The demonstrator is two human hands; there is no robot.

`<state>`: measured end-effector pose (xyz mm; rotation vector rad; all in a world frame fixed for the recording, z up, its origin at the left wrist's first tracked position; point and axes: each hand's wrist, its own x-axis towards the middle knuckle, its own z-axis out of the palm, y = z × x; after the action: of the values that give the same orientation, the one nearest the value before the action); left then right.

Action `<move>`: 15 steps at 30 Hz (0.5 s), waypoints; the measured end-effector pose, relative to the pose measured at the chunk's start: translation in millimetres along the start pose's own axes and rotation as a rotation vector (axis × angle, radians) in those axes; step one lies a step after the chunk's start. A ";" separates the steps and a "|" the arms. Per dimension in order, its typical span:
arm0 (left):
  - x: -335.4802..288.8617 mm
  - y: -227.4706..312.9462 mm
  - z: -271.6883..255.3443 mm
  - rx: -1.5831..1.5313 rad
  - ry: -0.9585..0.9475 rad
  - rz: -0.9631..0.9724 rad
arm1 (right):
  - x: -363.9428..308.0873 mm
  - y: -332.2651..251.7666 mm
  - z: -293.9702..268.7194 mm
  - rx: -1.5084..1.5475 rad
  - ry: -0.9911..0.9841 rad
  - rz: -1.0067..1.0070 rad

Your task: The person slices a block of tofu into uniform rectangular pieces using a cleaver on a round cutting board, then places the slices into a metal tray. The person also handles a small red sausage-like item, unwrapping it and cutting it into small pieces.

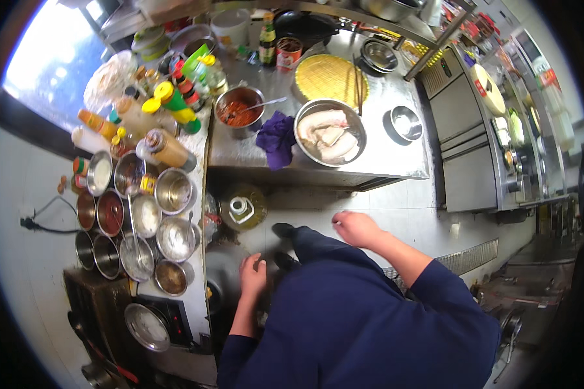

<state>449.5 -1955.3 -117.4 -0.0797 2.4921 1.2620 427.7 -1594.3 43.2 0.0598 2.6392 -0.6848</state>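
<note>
My left hand (252,275) hangs low beside the left counter, its fingers bent loosely and apart, holding nothing I can see. My right hand (357,229) is over the floor in front of the steel table, fingers curled in and no object showing from it. Both hands are apart from everything around them. On the table before me a metal bowl (298,133) holds several pale pieces of raw meat. To its left lies a crumpled purple cloth (276,139), next to a metal pot (222,123) of red chili sauce with a spoon in it.
A yellow woven tray (324,72) with chopsticks (358,87) lies behind the meat bowl. A small metal bowl (405,123) stands at the right. Seasoning pots (175,191) and bottles (169,149) crowd the left counter. Below is a large oil jug (248,211); a fridge (464,129) stands right.
</note>
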 end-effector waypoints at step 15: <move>72.0 5.7 44.7 0.020 0.031 -0.363 | 225.0 216.2 -181.4 -0.261 0.454 0.099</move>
<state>393.2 -1909.0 -160.9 -0.5238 2.3737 1.0883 183.9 -1331.9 -1.5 0.2998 3.1094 -0.3142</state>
